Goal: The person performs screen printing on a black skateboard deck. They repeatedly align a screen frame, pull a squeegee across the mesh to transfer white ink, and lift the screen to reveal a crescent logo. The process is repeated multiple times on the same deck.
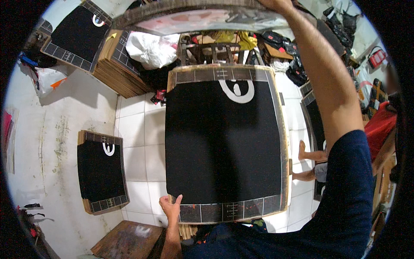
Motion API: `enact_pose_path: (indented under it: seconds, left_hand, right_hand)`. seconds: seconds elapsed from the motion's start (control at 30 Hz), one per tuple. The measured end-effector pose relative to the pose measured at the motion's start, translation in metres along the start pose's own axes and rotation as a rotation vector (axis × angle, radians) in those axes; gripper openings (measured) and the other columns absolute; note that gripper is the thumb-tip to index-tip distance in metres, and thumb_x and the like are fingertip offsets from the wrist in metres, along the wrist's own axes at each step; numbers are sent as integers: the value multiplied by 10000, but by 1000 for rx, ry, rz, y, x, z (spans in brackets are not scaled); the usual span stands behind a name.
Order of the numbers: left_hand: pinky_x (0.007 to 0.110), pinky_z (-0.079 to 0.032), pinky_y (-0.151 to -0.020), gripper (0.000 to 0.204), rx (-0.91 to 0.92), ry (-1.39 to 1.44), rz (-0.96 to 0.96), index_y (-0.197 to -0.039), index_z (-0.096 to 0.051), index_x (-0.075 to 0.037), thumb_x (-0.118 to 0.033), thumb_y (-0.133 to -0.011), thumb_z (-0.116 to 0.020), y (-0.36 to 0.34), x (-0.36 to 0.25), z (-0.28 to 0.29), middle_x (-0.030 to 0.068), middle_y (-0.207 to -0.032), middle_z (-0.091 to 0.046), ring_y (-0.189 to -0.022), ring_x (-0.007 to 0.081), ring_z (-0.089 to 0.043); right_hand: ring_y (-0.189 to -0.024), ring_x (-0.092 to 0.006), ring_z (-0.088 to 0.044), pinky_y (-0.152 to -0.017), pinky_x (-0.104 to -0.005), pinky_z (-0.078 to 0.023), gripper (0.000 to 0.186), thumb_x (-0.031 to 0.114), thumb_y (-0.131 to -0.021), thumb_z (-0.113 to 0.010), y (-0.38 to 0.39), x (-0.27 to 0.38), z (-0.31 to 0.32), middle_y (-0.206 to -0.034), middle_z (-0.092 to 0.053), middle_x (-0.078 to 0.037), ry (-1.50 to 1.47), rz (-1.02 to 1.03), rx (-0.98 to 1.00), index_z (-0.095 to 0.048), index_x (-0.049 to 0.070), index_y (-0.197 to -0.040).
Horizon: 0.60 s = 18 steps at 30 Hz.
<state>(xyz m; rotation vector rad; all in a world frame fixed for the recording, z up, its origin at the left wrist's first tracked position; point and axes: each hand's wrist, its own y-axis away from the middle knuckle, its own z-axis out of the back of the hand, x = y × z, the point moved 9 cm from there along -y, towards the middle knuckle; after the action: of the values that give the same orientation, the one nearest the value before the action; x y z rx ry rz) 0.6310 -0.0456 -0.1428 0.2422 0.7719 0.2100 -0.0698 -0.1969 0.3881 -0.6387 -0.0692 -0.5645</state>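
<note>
A large flat board (211,211) with a gridded dark border lies in front of me. Black cloth (198,138) covers its middle, with a white rounded print (248,95) near the far edge. At the board's near left corner my left hand (171,208) is closed, its thumb on top beside the cloth. My right arm stretches far forward. My right hand (276,4), partly cut off by the view's upper edge, grips the rim of a raised screen printing frame (189,21). The frame stands tilted beyond the board, its mesh smeared white and pinkish.
More boards with black printed cloth stand at left (101,168) and far left (77,36), the latter on a stack of boards (116,77). A white plastic bag (151,49) sits behind. Another person's bare legs (306,172) show at right. A brown wooden surface (127,239) is near left.
</note>
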Motion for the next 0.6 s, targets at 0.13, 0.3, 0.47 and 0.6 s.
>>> enact_pose_path:
  seconds: [0.13,0.3,0.47,0.6]
  left_hand:
    - [456,-480,-953,769,-232,-351,-40,-1224,-510,29,-436,-764,-913,-3,-54,5,232,-1239,-550,-1107,336,-577]
    - [453,-461,-1099,708,165,648,-379,-1460,-403,46,-335,-969,-741,-79,-278,-27,250,-1464,-489,-1291,338,-558]
    - [529,-242,-1230,947,416,1490,184,-1599,-255,-65,-630,-918,-592,-141,-382,-85,164,-1598,-347,-1474,347,-344]
    - [529,-227,-1233,1024,356,1355,535,-1614,-237,-75,-665,-861,-601,-135,-320,-137,191,-1649,-240,-1526,352,-255]
  right_hand:
    - [-932,-294,-753,-847,-441,-593,772,797,-808,-637,34,-1,-13,-1003,-778,-172,82,40,-17,-786,95,-1092]
    - [-800,-305,-701,-709,-424,-566,616,695,-825,-709,141,-1,-45,-817,-676,-131,6,265,-304,-686,79,-842]
    - [-947,-293,-628,-793,-440,-510,414,445,-734,-843,265,-19,-134,-894,-626,-73,-76,246,-61,-657,120,-911]
    - [-1048,-264,-608,-973,-473,-433,386,295,-758,-853,328,-32,-206,-1004,-646,-40,-59,210,128,-650,149,-1052]
